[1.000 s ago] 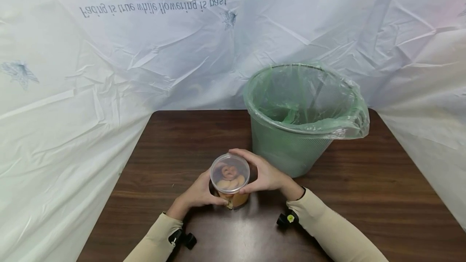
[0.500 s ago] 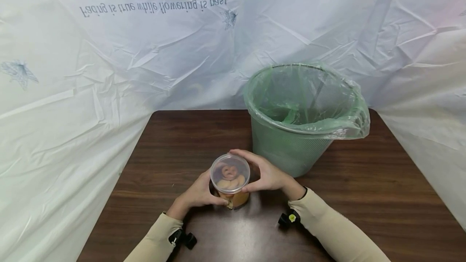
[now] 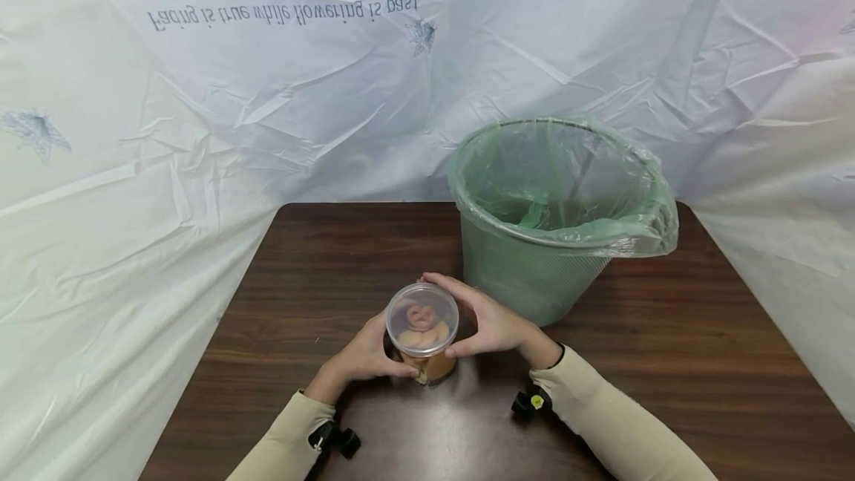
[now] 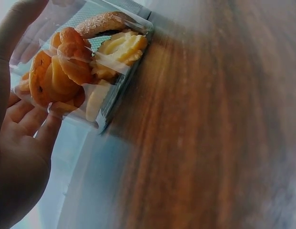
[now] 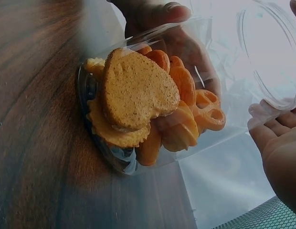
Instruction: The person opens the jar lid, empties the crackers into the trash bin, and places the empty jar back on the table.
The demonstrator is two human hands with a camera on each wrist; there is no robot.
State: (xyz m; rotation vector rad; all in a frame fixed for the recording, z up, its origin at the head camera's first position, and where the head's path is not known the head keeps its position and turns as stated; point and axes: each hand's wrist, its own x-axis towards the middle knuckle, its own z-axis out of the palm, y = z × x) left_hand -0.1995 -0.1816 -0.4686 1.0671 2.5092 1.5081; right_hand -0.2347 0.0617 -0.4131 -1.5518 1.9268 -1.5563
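Note:
A clear plastic jar (image 3: 437,368) of assorted cookies stands upright on the table, with its round transparent lid (image 3: 422,318) on top. My left hand (image 3: 364,351) holds the jar's lower body from the left, its thumb across the near side. From the right, my right hand (image 3: 496,321) grips the rim of the lid, thumb in front and fingers behind. Through the wall in the right wrist view, a heart-shaped cookie (image 5: 133,90) leans against pretzel-shaped ones. A ridged pale cookie (image 4: 121,50) shows in the left wrist view. Some fingertips are hidden behind the jar.
Behind my right hand stands a mesh wastebasket (image 3: 528,280) lined with a green plastic bag (image 3: 637,232). The dark wooden table (image 3: 320,258) ends at white printed sheeting (image 3: 267,110) at the back and sides.
My right thumb has slid slightly to the right along the lid's rim, and the right wrist has shifted slightly with it. The jar and left hand keep their place.

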